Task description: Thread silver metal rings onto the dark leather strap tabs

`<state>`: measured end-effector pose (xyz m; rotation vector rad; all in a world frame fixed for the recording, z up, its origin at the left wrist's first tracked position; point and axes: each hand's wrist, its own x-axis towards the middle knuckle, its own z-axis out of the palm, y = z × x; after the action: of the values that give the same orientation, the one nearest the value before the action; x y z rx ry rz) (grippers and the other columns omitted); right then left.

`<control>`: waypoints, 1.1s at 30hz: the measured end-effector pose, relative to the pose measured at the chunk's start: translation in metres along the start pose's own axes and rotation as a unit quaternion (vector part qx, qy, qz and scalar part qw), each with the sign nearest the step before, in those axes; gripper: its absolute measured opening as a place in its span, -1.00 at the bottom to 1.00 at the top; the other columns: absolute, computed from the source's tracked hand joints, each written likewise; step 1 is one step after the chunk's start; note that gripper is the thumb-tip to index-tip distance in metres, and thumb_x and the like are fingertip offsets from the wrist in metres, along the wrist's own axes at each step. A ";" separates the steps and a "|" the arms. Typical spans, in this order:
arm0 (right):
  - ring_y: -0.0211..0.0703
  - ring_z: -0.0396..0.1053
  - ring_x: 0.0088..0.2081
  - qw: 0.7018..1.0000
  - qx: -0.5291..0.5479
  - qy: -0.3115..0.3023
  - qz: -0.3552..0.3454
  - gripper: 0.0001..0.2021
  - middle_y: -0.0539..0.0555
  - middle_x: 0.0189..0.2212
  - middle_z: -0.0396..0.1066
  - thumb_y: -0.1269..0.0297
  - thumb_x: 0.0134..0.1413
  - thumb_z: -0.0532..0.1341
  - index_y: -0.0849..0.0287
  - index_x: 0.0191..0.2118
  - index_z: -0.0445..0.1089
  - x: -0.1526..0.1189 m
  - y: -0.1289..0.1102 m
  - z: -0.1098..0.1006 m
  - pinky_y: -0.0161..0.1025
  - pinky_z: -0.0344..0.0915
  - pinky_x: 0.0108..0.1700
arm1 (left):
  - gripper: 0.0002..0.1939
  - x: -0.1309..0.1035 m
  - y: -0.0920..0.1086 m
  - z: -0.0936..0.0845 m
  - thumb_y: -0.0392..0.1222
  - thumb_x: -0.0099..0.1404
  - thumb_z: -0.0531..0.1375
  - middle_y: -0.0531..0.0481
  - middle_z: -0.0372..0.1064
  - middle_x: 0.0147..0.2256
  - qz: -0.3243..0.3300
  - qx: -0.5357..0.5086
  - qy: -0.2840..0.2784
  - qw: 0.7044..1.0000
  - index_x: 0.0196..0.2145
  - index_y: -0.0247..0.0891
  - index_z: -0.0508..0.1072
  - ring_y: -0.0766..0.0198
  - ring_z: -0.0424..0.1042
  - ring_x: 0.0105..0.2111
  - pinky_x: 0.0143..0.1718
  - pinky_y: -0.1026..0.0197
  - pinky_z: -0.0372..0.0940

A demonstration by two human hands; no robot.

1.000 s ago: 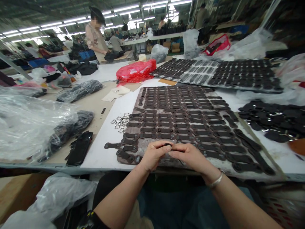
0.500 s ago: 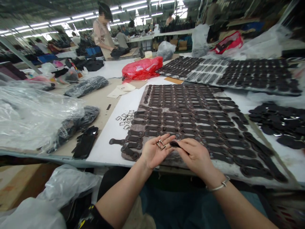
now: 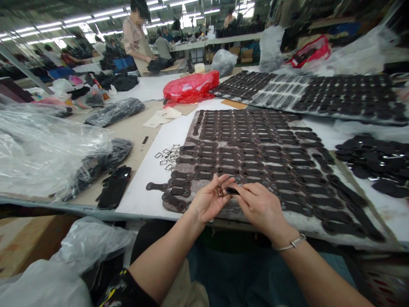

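Leftward, dark bundle inside clear bag; buckle on unclenched left hand, strap in pinching right hand.

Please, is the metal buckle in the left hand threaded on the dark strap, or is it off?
Off: the metal buckle lies in the open left hand, beside the dark strap pinched by the right hand.
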<state>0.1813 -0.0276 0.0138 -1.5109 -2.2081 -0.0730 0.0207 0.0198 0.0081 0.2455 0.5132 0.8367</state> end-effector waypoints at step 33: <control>-0.09 0.37 -0.23 0.918 0.372 0.079 0.115 -0.87 0.07 -0.33 0.41 0.27 0.11 0.18 0.12 -0.25 0.46 0.002 -0.004 0.002 -0.20 0.32 -0.18 | -0.55 -0.021 -0.010 0.012 -0.32 0.04 0.32 -0.15 0.33 0.05 0.221 0.313 -0.069 0.921 -0.06 -0.25 0.47 0.06 0.26 0.08 0.15 0.11 0.07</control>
<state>0.1761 -0.0268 0.0140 -1.2392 -1.6212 0.6278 0.0219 -0.0033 0.0217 1.0351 0.5925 1.0641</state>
